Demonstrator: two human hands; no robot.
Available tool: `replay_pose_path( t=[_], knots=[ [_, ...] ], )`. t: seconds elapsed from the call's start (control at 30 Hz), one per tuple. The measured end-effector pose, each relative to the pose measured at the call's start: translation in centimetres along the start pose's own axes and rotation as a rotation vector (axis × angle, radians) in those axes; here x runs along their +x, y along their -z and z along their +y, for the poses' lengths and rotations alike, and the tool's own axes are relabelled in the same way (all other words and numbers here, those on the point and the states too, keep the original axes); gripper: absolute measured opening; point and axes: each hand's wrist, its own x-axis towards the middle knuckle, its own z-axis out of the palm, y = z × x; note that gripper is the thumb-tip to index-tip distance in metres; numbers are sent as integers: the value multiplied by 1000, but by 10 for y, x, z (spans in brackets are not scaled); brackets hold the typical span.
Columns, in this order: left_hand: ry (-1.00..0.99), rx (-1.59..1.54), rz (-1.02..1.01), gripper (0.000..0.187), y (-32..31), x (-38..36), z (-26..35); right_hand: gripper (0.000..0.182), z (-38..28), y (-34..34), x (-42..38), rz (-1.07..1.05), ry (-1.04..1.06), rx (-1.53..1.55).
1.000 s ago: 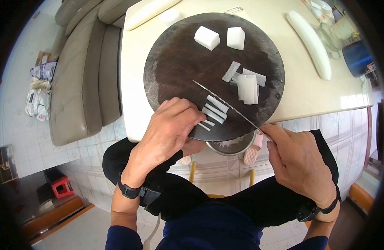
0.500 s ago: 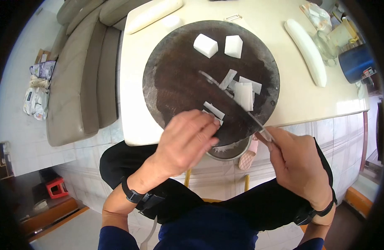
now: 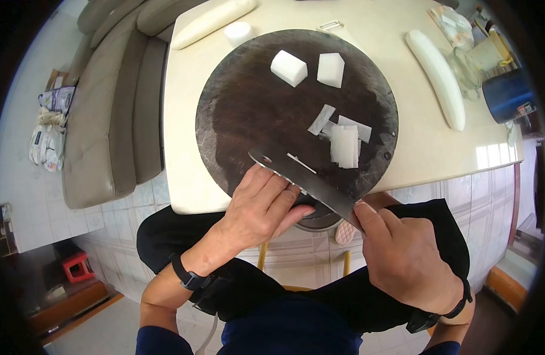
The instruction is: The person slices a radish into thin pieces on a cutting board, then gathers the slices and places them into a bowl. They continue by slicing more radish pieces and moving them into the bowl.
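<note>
This looks like a home, a living or dining area used for preparing food. Well left of the left fingers [image 3: 282, 203] stands a padded grey sofa [image 3: 103, 112] on a pale tiled floor [image 3: 38, 207], with bags [image 3: 47, 142] beyond it. Nearer the body, also far left, is a red stool [image 3: 78, 267]. Ahead of the fingers, a round chopping board [image 3: 243, 109] rests on a glossy household surface [image 3: 429, 145].

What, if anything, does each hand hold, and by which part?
The right hand holds the knife at its handle end. Whether the left hand holds anything can't be told; its curled fingertips are hidden.
</note>
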Motion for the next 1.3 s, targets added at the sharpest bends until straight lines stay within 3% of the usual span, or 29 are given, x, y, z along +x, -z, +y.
replay_pose_path(
  t=[0.53, 1.3],
  knots=[
    [20, -22, -1, 30, -1, -4, -3, 30, -14, 9, 7, -151, -116, 25],
    [12, -2, 1, 23, -2, -9, -6, 30, -20, 3, 50, -176, 35, -26]
  ],
)
